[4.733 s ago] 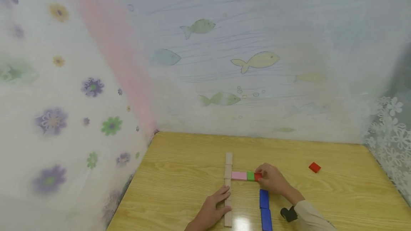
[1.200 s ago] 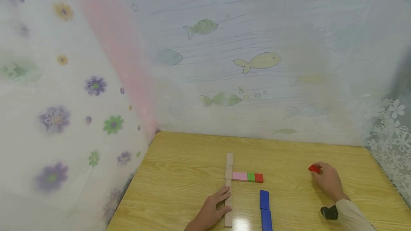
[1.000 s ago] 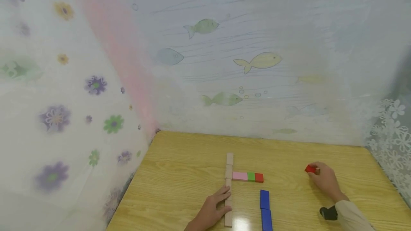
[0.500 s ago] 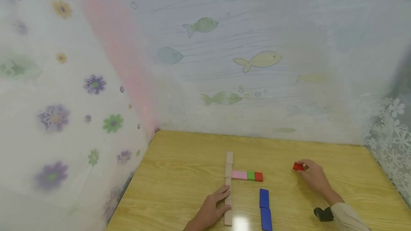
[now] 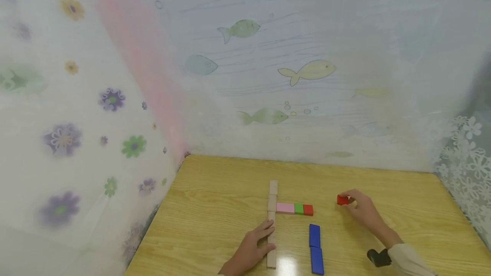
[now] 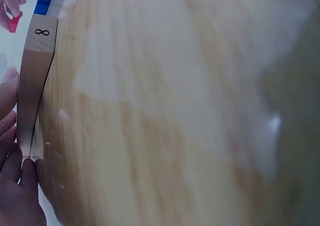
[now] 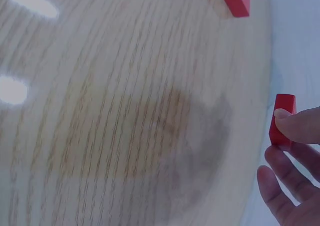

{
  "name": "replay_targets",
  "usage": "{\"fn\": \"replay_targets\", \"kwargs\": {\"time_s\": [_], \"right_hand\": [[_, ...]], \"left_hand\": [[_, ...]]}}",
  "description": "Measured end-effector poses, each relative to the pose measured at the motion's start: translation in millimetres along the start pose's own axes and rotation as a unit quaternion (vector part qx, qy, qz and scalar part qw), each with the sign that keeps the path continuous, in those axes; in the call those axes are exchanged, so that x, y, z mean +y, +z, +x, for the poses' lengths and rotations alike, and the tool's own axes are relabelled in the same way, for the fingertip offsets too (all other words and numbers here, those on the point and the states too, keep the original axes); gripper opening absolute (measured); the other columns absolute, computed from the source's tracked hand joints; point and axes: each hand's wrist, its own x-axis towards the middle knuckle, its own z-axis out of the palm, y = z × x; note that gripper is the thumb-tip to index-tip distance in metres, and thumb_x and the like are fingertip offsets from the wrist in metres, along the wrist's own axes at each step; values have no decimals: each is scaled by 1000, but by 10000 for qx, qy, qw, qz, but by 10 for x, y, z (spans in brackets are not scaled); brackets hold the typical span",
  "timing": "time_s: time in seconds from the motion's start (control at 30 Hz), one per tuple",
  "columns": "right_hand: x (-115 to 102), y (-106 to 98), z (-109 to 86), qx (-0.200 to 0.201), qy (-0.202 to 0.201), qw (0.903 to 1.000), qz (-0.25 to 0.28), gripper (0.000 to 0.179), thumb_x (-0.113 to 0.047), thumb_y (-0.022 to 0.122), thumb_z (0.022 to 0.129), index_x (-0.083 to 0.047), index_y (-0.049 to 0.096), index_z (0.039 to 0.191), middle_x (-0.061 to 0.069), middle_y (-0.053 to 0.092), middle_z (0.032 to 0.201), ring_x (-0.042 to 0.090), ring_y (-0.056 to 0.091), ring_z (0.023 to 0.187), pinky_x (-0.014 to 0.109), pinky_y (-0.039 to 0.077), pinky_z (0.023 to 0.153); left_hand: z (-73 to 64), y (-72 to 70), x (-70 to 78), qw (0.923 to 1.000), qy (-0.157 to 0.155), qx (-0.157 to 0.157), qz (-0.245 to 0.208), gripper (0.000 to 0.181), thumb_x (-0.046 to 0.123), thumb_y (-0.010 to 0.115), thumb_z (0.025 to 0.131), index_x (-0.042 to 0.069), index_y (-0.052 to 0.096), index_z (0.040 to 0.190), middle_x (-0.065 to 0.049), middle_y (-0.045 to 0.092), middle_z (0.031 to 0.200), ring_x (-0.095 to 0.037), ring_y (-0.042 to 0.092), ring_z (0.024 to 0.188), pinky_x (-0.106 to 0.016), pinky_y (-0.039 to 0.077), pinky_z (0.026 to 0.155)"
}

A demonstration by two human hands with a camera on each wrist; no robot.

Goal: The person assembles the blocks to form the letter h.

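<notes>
My left hand (image 5: 249,250) lies against a straight row of plain wooden blocks (image 5: 272,202), its thumb and fingertips touching the near part. The near end block (image 6: 40,35) bears an 8 in the left wrist view. My right hand (image 5: 364,212) pinches a small red block (image 5: 341,200) between thumb and fingers; the right wrist view shows this red block (image 7: 285,101) held upright. Left of it, a pink block (image 5: 285,208), a green block (image 5: 298,208) and another red block (image 5: 308,210) form a branch at right angles to the wooden row.
Two blue blocks (image 5: 316,248) lie end to end below the coloured branch. The wood-grain table (image 5: 215,208) meets a fish-patterned wall covering (image 5: 268,76) at the back and a flowered one (image 5: 73,161) at left. A black wrist device (image 5: 379,258) sits by the right sleeve.
After leaving the red block at the branch's end, my right hand has picked up the second red block from the right and carried it leftward. My left hand has stayed put.
</notes>
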Motion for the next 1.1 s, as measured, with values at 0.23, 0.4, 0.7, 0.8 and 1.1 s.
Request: {"fn": "replay_targets", "kwargs": {"time_s": [0.23, 0.4, 0.7, 0.8, 1.1], "right_hand": [[-96, 64, -16, -97, -80, 9999, 38, 28, 14, 69, 74, 1, 66, 98, 10, 65, 93, 22, 56, 76, 22, 46, 53], [-127, 111, -30, -138, -152, 9998, 64, 29, 13, 72, 73, 0, 66, 99, 9, 66, 93, 20, 57, 76, 22, 46, 52], [-204, 203, -60, -113, -352, 9990, 237, 30, 14, 72, 70, -2, 67, 95, 7, 66, 91, 17, 57, 74, 20, 44, 49], [-229, 231, -75, -176, -320, 9989, 305, 30, 13, 72, 71, -3, 68, 96, 6, 66, 91, 16, 57, 74, 20, 45, 50], [-285, 347, -134, -330, -159, 9981, 487, 31, 11, 75, 71, -5, 68, 96, 1, 66, 92, 13, 57, 76, 21, 46, 53]], "left_hand": [[-1, -5, 6, 10000, -42, 13, -43, 53, 30, 62, 91, -1, 52, 132, -10, 41, 145, -29, 34, 135, -41, 34, 106], [3, -4, -10, 9998, -116, -59, -119, 53, 31, 62, 92, -1, 51, 133, -10, 40, 146, -28, 33, 135, -41, 35, 107], [3, -11, -10, 9994, -226, -132, -230, 54, 30, 61, 92, -1, 50, 134, -9, 39, 147, -28, 32, 136, -40, 34, 107], [4, -7, -15, 9995, -206, -118, -217, 54, 30, 62, 92, -1, 50, 134, -9, 39, 147, -28, 32, 136, -40, 34, 107], [3, 2, -19, 9998, -96, -60, -141, 52, 29, 61, 92, -2, 50, 133, -10, 40, 146, -29, 33, 136, -40, 35, 106]]}}
